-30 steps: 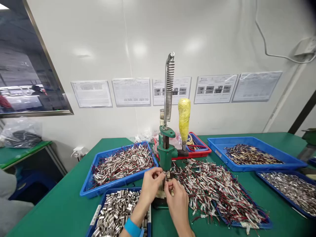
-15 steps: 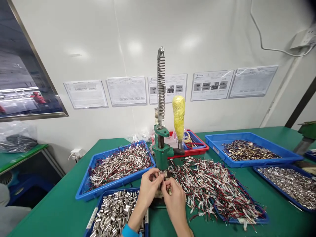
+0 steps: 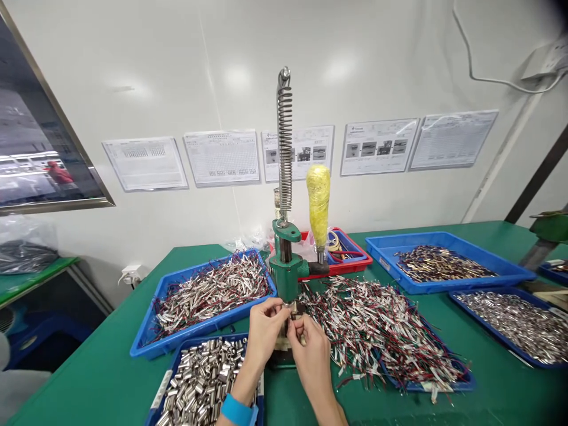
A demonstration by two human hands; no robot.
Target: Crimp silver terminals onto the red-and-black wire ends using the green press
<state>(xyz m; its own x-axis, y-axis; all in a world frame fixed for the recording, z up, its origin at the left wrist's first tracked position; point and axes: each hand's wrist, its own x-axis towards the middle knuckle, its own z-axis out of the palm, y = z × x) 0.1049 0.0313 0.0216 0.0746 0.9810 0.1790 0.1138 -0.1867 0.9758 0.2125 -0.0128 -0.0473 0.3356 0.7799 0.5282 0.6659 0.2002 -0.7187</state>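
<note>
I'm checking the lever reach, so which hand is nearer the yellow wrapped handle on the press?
Right. The right hand is below the yellow handle, slightly to its left, at the press base; the left hand sits farther left, beyond the green press.

There is just one camera, and it sits on the person's head. It looks forward and down over the green table (image 3: 110, 367), close above both hands, and faces the white wall (image 3: 177, 71) behind.
</note>
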